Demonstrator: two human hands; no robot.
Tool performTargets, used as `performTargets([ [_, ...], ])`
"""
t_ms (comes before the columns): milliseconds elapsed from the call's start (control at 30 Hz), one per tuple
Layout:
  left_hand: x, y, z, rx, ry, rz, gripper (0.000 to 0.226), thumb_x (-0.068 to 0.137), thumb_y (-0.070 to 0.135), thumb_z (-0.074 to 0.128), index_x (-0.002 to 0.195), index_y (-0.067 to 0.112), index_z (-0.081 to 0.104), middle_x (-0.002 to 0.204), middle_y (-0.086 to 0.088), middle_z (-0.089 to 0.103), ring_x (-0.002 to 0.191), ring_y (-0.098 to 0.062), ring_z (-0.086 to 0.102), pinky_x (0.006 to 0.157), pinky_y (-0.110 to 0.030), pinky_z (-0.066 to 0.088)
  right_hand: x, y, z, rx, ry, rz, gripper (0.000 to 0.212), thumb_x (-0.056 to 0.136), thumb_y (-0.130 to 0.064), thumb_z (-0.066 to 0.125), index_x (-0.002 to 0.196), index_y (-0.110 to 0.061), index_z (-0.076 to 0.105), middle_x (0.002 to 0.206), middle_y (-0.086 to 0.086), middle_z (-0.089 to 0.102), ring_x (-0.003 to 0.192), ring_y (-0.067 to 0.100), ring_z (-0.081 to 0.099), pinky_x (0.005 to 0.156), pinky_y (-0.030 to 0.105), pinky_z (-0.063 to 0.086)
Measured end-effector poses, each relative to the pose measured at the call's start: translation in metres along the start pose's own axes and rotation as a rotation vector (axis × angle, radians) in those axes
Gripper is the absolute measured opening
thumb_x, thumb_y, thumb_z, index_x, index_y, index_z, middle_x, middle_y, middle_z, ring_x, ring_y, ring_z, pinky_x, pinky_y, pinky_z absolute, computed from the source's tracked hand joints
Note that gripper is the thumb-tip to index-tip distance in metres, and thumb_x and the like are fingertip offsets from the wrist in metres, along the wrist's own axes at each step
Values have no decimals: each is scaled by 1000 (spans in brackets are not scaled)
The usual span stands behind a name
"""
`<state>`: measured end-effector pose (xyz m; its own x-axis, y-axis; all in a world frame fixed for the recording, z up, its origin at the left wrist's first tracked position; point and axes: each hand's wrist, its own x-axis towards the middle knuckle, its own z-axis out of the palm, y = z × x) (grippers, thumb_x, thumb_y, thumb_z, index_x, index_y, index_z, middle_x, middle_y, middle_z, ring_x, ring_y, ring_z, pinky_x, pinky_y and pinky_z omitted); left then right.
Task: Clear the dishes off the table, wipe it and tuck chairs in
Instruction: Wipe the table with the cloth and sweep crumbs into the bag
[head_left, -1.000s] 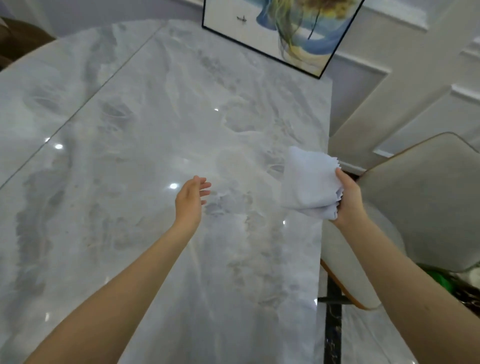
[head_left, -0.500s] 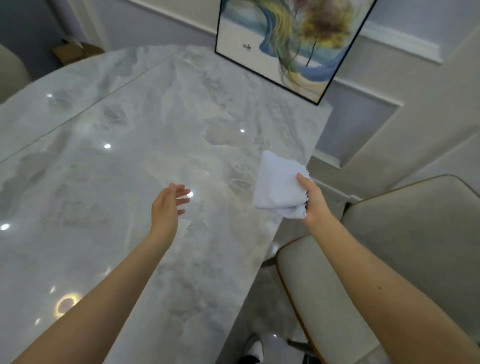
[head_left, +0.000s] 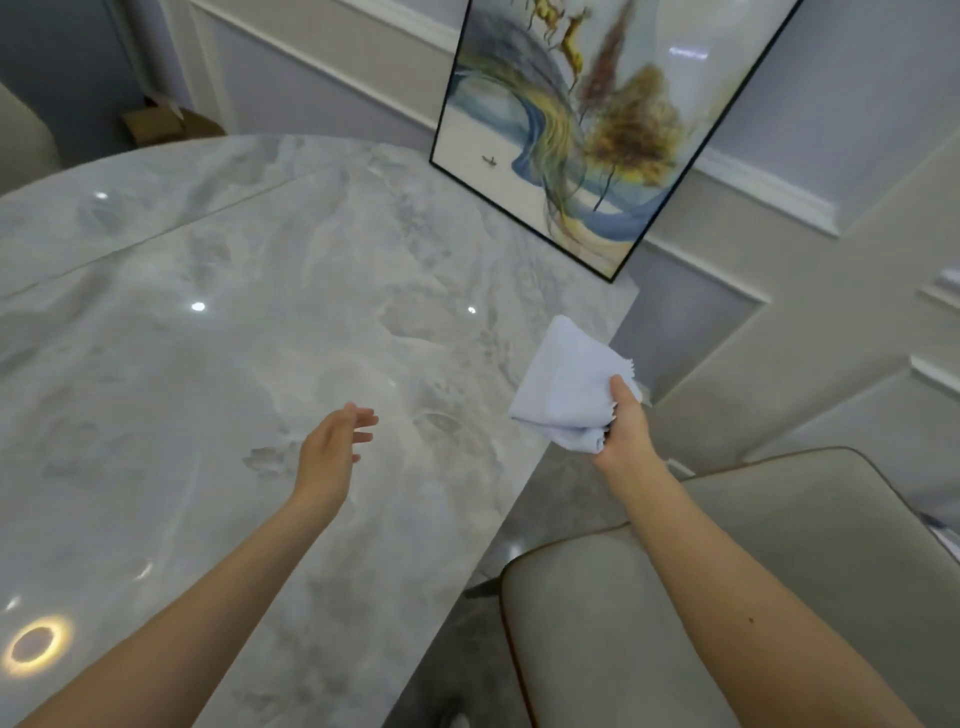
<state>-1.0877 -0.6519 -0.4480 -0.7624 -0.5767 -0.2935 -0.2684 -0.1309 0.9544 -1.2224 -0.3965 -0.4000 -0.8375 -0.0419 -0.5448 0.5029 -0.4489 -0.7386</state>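
Observation:
A glossy grey marble table (head_left: 218, 374) fills the left and middle of the view, with no dishes on the part I see. My right hand (head_left: 623, 426) grips a folded white cloth (head_left: 566, 384), held in the air above the table's right edge. My left hand (head_left: 332, 447) hovers over the tabletop with its fingers relaxed and holds nothing. A beige padded chair (head_left: 779, 561) stands beside the table's right edge, under my right forearm, set back from the table.
A framed painting (head_left: 571, 130) leans against the panelled wall at the table's far end. Another pale chair back (head_left: 21, 135) shows at the far left, with a cardboard box (head_left: 156, 122) on the floor beyond. A gap of floor lies between table and beige chair.
The view has swung up and to the right, showing more wall and chair. Both hands keep their pose; the cloth stays in my right hand, now nearer the table's edge.

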Motion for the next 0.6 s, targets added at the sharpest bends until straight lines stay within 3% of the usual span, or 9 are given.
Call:
performTargets([
  [100,8,-12,29,31,-28,-30,35,101,29,34,102,9,62,107,-6,65,96,-23,60,73,-30,45,31,-14,-16,27,47,41,32,98,-42,37,100,-18,58,138,11,51,134,34,38,118,48,12],
  [133,15,-14,41,55,-28,-23,35,101,30,34,102,10,63,107,-5,65,96,-23,60,73,-30,46,47,-22,-20,25,60,30,34,98,-41,37,110,-16,58,131,8,57,125,30,52,114,44,28],
  [167,22,-14,49,75,-17,-13,34,101,31,35,102,10,63,106,-4,65,96,-22,61,74,-31,46,60,-29,-22,32,52,12,38,99,-39,37,121,-15,55,115,5,63,97,22,68,94,35,51],
  [233,37,-13,63,86,37,-10,34,101,29,35,101,10,63,106,-5,66,96,-23,61,76,-33,46,88,-44,-24,30,59,-8,33,100,-36,37,121,-15,52,94,1,60,54,11,64,42,18,49],
  [267,48,-13,74,84,72,-6,33,101,28,35,101,10,63,107,-6,66,95,-23,61,76,-34,46,105,-53,-23,33,52,3,29,100,-34,37,116,-16,52,94,2,59,56,13,63,35,16,44],
  [367,72,-10,98,91,126,2,33,101,27,34,99,12,64,107,-8,66,96,-25,61,77,-34,46,156,-75,-19,43,54,13,26,97,-37,44,113,-19,54,98,0,62,82,20,62,53,30,57],
  [433,89,-8,117,92,150,3,33,101,27,35,100,11,64,105,-9,66,97,-26,62,79,-35,46,191,-85,-17,-10,122,14,28,93,-43,49,104,-19,57,91,1,64,80,21,62,71,39,57],
  [533,117,1,145,79,161,1,28,101,22,37,96,14,63,103,-8,66,100,-27,62,85,-38,49,236,-97,-6,-250,213,-49,47,93,-48,44,69,-9,51,45,0,53,35,14,45,40,16,36],
  [600,133,13,163,54,153,9,28,101,21,37,92,18,63,100,-4,67,98,-23,63,84,-35,49,259,-106,6,-337,238,-126,46,96,-45,38,76,-7,53,40,0,48,30,11,39,35,15,28],
])
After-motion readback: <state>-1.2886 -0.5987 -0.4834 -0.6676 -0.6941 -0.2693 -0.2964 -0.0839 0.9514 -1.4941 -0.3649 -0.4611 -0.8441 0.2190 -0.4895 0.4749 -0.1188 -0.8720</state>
